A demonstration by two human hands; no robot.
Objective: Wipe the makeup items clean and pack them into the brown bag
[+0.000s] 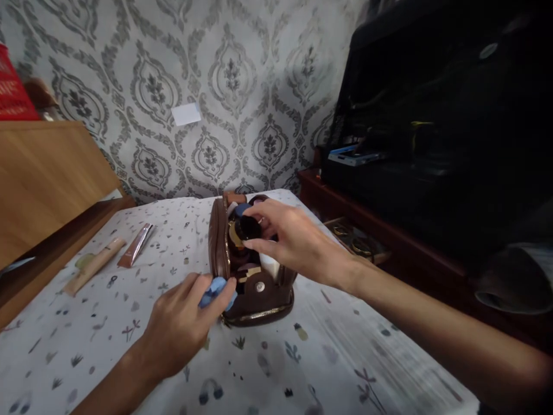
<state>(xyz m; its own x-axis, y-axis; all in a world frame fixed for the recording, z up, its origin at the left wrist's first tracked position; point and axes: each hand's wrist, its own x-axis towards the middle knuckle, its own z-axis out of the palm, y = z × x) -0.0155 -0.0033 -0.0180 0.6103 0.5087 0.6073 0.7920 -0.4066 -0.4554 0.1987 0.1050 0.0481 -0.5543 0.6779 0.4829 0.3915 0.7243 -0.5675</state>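
Note:
A brown zippered makeup bag (259, 297) stands unzipped on the patterned cloth, with several cosmetics packed inside. My right hand (298, 236) reaches over it from the right, thumb and fingers pinching a round black cap (249, 227) at the bag's mouth. Just below the cap shows a gold-coloured part (234, 235). Beside my fingers, a white item (269, 262) rests within the bag. At the bag's near left corner, my left hand (184, 317) is closed around a crumpled light-blue cloth (218, 293), its fingertips by the rim. The bag's bottom is hidden.
Two tubes, one beige (97, 265) and one shiny pinkish-brown (136, 245), lie on the white patterned cloth (263, 369) to the left. A wooden box-like piece (52, 178) borders the left side. On the right stands a large black screen (432, 115) above a dark red ledge (345, 207).

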